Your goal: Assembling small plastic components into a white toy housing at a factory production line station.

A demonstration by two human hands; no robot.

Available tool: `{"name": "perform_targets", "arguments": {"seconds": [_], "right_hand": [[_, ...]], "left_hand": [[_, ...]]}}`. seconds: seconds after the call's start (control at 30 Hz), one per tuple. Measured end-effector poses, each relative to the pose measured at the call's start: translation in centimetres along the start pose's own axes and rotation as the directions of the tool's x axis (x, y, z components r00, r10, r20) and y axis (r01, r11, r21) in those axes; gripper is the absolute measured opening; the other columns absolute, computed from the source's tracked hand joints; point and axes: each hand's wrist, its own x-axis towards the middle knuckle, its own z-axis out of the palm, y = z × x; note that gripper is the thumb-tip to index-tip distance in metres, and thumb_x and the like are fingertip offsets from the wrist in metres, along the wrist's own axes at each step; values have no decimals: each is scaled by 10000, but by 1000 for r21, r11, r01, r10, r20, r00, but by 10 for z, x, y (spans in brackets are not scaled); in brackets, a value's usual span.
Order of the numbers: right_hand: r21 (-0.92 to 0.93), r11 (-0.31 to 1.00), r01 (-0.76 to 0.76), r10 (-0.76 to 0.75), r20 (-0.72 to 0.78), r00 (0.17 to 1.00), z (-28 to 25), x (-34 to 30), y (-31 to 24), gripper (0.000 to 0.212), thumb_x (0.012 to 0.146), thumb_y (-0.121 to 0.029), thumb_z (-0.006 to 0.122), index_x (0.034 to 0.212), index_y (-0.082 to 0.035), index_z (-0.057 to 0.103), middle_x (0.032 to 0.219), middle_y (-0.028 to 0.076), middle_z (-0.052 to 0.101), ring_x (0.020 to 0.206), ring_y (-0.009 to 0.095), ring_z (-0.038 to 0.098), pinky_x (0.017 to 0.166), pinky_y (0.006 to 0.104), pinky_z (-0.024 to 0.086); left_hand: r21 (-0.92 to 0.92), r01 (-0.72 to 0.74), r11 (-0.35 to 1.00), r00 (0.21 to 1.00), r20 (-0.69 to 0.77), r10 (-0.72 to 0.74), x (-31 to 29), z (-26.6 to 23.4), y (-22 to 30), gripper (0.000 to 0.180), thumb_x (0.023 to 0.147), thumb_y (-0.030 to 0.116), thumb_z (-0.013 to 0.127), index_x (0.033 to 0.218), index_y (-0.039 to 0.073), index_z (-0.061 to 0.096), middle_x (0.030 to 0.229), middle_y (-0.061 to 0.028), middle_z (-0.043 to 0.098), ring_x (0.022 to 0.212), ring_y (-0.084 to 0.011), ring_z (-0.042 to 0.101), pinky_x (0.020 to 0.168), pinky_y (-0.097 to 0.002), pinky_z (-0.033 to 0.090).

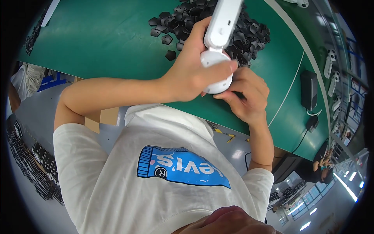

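A white device with a long, slim body [223,29] and a round, ball-like head [212,58] is in front of me over the table. My left hand [194,70] is wrapped round it where body and head meet, its thumb lying across the head. At the head's lower right edge, my right hand [247,93] has curled fingers, with thumb and forefinger closed against the rim. Whether a small piece sits between those fingers is hidden. Just beyond my hands, a pile of black pentagon-shaped pieces [249,39] covers part of the green tabletop [105,39].
A loose black pentagon [170,55] lies apart from the pile. On the right are a black box-shaped unit [309,90] and a small black adapter [312,123] with a cable. White devices with black-and-white ball heads [329,64] line the far right. A cardboard box [109,116] shows below the table.
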Motion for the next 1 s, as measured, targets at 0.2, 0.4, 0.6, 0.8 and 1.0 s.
{"name": "perform_targets", "arguments": {"seconds": [0.2, 0.4, 0.6, 0.8, 1.0], "right_hand": [[-150, 978, 143, -148, -20, 989, 8, 3, -3, 292, 667, -163, 831, 740, -51, 572, 697, 67, 614, 606, 208, 553, 610, 332, 386], [-187, 969, 162, -178, -74, 981, 20, 0, -3, 313, 661, -187, 844, 729, -67, 563, 664, 54, 604, 571, 210, 527, 609, 339, 375], [-149, 979, 136, -145, -54, 988, 5, 5, 2, 371, 614, -235, 873, 775, -59, 588, 683, 59, 617, 608, 219, 555, 601, 336, 393], [-28, 1000, 4, -12, -302, 953, 9, 8, -3, 677, 544, -350, 889, 1052, -30, 575, 933, 145, 660, 868, 274, 613, 743, 376, 500], [-84, 989, 123, -142, -275, 951, 11, 20, 6, 790, 491, -366, 886, 1129, -8, 586, 1178, 216, 616, 1092, 403, 589, 840, 397, 525]], "left_hand": [[-14, -155, 988, 987, 37, 155, -9, -6, -5, 698, 825, 129, 607, 1403, 21, 230, 1002, -150, 581, 825, -138, 589, 740, -291, 479], [-11, -198, 980, 980, 2, 198, -5, -7, -8, 693, 829, 127, 597, 1404, 22, 225, 1001, -156, 582, 821, -141, 591, 722, -284, 483], [-79, -32, 996, 999, 14, 33, 3, -7, -1, 659, 851, 176, 601, 1392, 40, 249, 1000, -144, 594, 813, -167, 605, 704, -301, 501], [-112, 47, 993, 992, 119, -34, 6, -10, 1, 669, 858, 211, 617, 1391, 47, 248, 1001, -128, 588, 801, -179, 623, 601, -295, 508], [-264, 70, 962, 994, 100, -44, 3, -4, -4, 716, 851, 242, 653, 1391, 27, 235, 963, -97, 572, 729, -150, 621, 425, -273, 467]]}}
